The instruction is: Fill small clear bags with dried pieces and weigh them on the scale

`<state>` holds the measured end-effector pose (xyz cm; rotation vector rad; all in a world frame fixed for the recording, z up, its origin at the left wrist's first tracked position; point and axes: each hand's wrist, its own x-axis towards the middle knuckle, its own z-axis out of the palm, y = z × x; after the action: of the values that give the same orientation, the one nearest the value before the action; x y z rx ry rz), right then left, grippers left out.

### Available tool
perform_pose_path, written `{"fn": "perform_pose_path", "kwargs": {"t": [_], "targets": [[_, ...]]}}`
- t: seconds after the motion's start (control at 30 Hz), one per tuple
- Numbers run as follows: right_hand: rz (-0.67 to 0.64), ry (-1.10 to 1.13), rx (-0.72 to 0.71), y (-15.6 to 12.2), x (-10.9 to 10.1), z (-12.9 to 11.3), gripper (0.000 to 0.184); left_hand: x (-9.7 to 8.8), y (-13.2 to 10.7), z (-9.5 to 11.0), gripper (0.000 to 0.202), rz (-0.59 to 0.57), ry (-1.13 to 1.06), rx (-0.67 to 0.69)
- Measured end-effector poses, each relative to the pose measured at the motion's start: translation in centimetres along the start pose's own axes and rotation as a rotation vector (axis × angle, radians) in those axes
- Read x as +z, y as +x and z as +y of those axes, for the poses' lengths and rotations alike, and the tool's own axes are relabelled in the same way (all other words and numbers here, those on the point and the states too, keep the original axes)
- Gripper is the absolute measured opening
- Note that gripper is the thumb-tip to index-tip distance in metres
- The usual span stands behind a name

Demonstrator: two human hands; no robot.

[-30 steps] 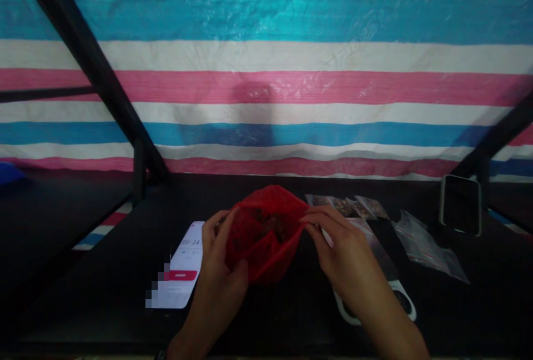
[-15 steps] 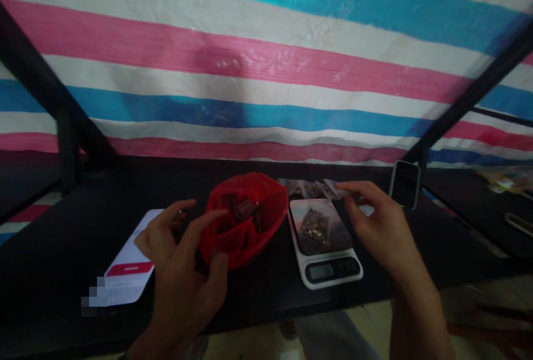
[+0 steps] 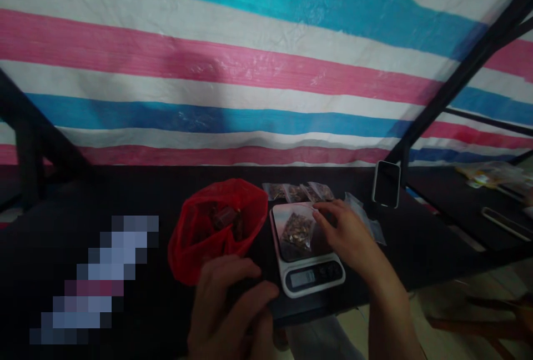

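A small clear plastic bag (image 3: 296, 232) of brown dried bits lies on the platform of a white kitchen scale (image 3: 291, 288). At the bag's upper right corner, my right hand (image 3: 347, 232) has its thumb and forefinger closed together on the edge. My left hand (image 3: 233, 310) hovers at the near table edge, fingers curved and apart, with nothing visible in it. Just beyond it stands an open red plastic bag (image 3: 187, 232) with dark contents and something like a small scoop inside. Filled small bags (image 3: 295, 192), several of them, lie in a row behind the scale.
Flat clear bags (image 3: 368, 221) lie right of the scale, partly behind my right hand. A phone (image 3: 386, 185) leans upright at the back right. On the left, a pixelated flat object (image 3: 100, 271) lies on the black table (image 3: 137, 193). Striped sheeting (image 3: 233, 82) hangs behind.
My right hand has moved from the row of small bags to the bag on the scale. My left hand has come down and right, away from the red bag. The view has turned right.
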<state>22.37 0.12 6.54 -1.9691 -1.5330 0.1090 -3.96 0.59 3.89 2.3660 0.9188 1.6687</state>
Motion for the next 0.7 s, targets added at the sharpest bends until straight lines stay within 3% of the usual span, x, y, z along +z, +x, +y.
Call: {"fn": "perform_pose_path", "kwargs": {"t": [0.17,0.23,0.37,0.47,0.6,0.7], "targets": [[0.045,-0.008,-0.011,0.6,2.4,1.6,0.037,4.4,0.0,2.4,0.030,0.033,-0.174,0.104],[0.056,0.038,0.001,1.0,2.5,1.6,0.032,6.1,-0.1,3.0,0.029,0.107,-0.186,-0.027],[-0.021,0.245,-0.053,1.1,0.8,-1.2,0.024,8.2,-0.2,3.6,0.053,0.032,-0.143,-0.340],[-0.173,0.346,-0.158,0.4,-0.8,-5.1,0.019,8.3,-0.2,3.3,0.074,-0.058,-0.181,-0.524],[-0.341,0.439,-0.204,-0.7,-1.4,-9.3,0.013,7.2,0.1,2.4,0.061,-0.087,-0.395,-0.735],[-0.389,0.508,-0.202,-0.8,-1.2,-10.4,0.017,6.4,0.2,2.2,0.053,-0.022,-0.531,-0.831]]}}
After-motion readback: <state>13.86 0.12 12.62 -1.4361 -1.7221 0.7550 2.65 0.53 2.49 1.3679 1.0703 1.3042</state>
